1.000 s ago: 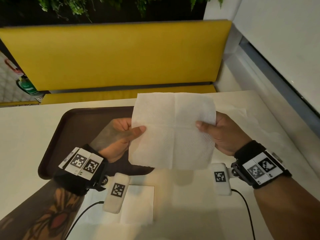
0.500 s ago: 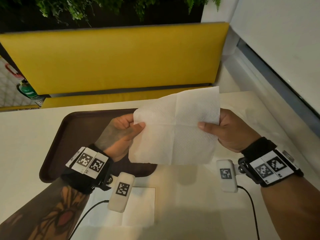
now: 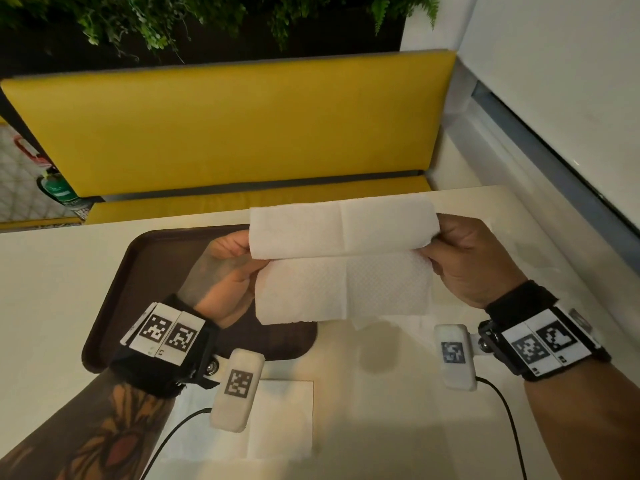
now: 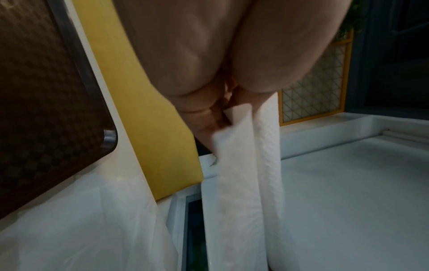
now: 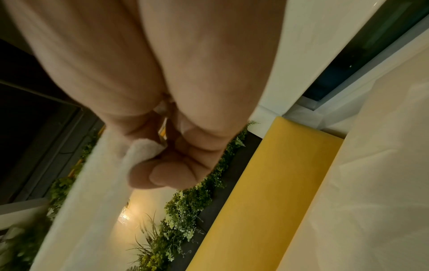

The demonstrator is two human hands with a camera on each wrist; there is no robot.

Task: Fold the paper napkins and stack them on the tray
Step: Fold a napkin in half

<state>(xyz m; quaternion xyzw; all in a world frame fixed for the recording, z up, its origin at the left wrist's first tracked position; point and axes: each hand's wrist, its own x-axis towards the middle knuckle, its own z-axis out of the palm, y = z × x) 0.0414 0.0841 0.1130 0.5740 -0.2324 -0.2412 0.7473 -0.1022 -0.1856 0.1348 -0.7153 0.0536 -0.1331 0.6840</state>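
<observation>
A white paper napkin (image 3: 343,265) hangs in the air between my hands, its top half bent over toward me along the middle crease. My left hand (image 3: 239,268) pinches its left edge and my right hand (image 3: 446,251) pinches its right edge. In the left wrist view the napkin (image 4: 241,183) shows as two hanging layers below my left hand (image 4: 223,113). In the right wrist view my right hand (image 5: 162,161) curls its fingers on the napkin (image 5: 111,183). The dark brown tray (image 3: 138,271) lies on the table under my left hand.
A flat white napkin (image 3: 277,420) lies on the cream table (image 3: 398,427) near its front edge. Thin white sheets (image 3: 502,244) lie on the table under my right hand. A yellow bench (image 3: 225,133) stands beyond the table, and a wall with a sill rises at the right.
The napkin was held up flat and unfolded; its top half has since come over toward me along the middle crease. Both hands kept their hold on the side edges.
</observation>
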